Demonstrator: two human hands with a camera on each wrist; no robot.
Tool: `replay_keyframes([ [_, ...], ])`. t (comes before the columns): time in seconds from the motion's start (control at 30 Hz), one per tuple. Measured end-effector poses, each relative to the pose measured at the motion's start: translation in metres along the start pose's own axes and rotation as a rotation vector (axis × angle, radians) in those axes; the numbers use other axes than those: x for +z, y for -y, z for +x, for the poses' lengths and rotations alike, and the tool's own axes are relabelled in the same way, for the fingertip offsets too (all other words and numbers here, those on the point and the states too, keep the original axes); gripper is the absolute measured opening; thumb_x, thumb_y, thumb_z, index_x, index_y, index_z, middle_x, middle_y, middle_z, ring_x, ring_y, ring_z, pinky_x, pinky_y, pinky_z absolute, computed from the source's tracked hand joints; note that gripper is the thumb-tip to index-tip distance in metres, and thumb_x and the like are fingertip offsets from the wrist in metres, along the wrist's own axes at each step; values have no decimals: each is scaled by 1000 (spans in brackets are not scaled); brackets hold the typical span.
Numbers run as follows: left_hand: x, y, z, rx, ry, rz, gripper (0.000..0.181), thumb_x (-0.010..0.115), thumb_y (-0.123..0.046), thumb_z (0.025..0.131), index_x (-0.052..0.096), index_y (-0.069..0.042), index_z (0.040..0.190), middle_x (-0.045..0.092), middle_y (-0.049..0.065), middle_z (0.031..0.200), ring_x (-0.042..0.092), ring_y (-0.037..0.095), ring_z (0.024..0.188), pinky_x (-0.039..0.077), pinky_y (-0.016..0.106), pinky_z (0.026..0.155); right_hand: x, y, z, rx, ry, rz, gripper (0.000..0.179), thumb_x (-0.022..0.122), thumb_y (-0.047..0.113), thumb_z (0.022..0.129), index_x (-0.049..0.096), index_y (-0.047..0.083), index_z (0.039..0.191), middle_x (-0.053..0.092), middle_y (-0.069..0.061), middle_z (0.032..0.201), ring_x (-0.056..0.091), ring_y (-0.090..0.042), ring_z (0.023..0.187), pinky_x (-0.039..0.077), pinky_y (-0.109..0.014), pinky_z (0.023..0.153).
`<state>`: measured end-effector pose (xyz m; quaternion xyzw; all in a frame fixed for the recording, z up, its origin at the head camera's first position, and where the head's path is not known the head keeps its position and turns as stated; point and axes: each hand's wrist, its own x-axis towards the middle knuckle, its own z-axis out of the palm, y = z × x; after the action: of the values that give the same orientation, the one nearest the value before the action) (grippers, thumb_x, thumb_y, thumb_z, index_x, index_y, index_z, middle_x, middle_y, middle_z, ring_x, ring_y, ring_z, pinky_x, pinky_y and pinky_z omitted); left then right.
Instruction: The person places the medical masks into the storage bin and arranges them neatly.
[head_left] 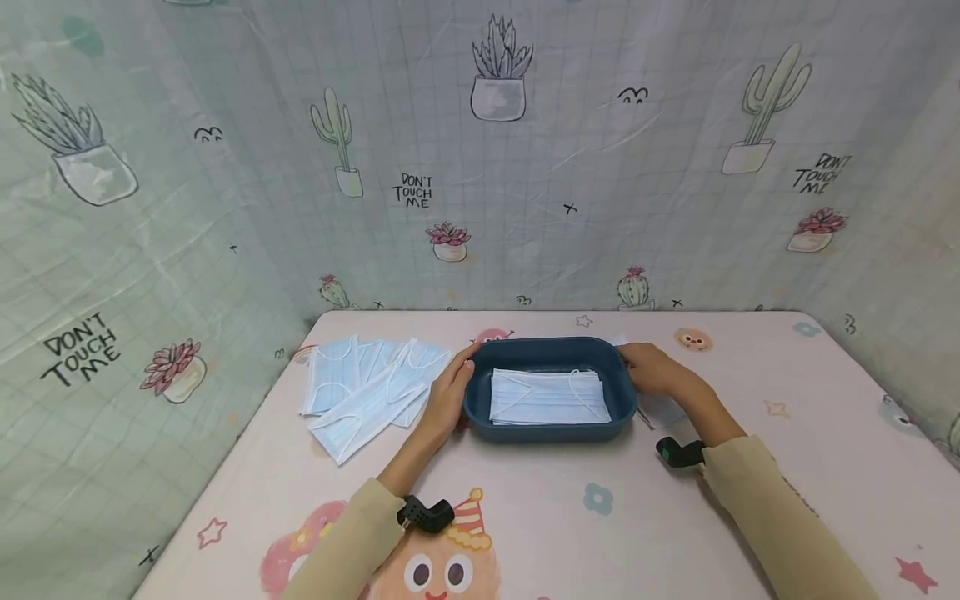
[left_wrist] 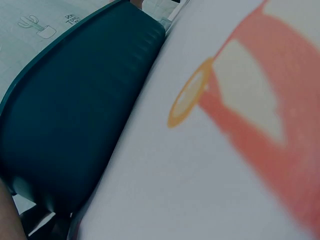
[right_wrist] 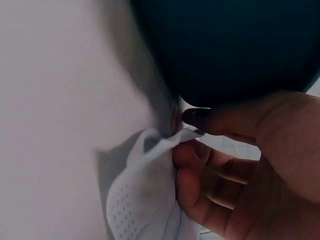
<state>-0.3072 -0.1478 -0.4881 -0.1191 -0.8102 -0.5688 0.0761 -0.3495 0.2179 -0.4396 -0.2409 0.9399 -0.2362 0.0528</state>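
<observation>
Blue masks [head_left: 550, 398] lay in the tray [head_left: 551, 432] on the table [head_left: 555, 533]; the left hand [head_left: 447, 390] touched one end, fingers extended, while the right hand [head_left: 656, 369] pinched dotted white material [right_wrist: 135, 200]; light, even pressure seemed safest.

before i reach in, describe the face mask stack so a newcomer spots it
At the cartoon-print table, between the left hand and right hand, is a dark blue tub. Inside lies the face mask stack, aligned, unlike the fanned masks outside.

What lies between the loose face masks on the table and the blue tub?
In the head view, the person's left grip lies between the loose masks and the tub, at the tub's left end.
</observation>
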Motion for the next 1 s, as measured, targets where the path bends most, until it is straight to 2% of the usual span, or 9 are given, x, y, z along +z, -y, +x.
replay_keyframes([
  [0.1,1,-3,3,9,-3,4,46,40,-35,112,47,-25,156,46,-3,163,39,27,154,28,55,126,2,-2,2,21,-17,-9,30,61,10,96,67,-5,121,73,-16,103,62,-27,90,55,-52,87],
  [0.3,2,-6,5,3,-7,6,45,40,-35,112,48,-26,156,47,-4,162,38,26,154,27,55,127,-2,-4,2,43,14,19,36,66,4,90,68,-6,124,74,-16,102,66,-28,91,57,-49,84],
  [0.47,1,-3,3,-17,-14,8,45,40,-35,112,48,-26,156,46,-3,163,38,27,155,27,56,127,-5,-5,2,31,17,47,39,62,-4,86,67,-7,125,74,-18,104,67,-28,92,59,-49,86],
  [0.63,1,-1,1,-3,-30,15,46,40,-35,112,49,-23,155,47,0,162,38,27,154,28,54,127,-8,-8,0,10,-4,56,37,59,-7,86,69,-5,122,73,-19,106,66,-30,96,58,-50,87],
  [0.77,1,0,0,14,-29,15,46,40,-35,112,49,-21,155,47,0,162,38,27,154,27,55,127,-15,-8,-4,29,-17,73,31,62,-4,89,71,-2,119,72,-19,107,66,-30,97,59,-47,84],
  [1.0,1,-1,-2,-9,-25,16,46,39,-36,112,48,-25,156,45,0,163,37,27,155,28,56,126,-33,-4,-15,64,-46,118,31,64,-2,91,71,1,121,69,-21,114,63,-27,94,56,-34,73],
])
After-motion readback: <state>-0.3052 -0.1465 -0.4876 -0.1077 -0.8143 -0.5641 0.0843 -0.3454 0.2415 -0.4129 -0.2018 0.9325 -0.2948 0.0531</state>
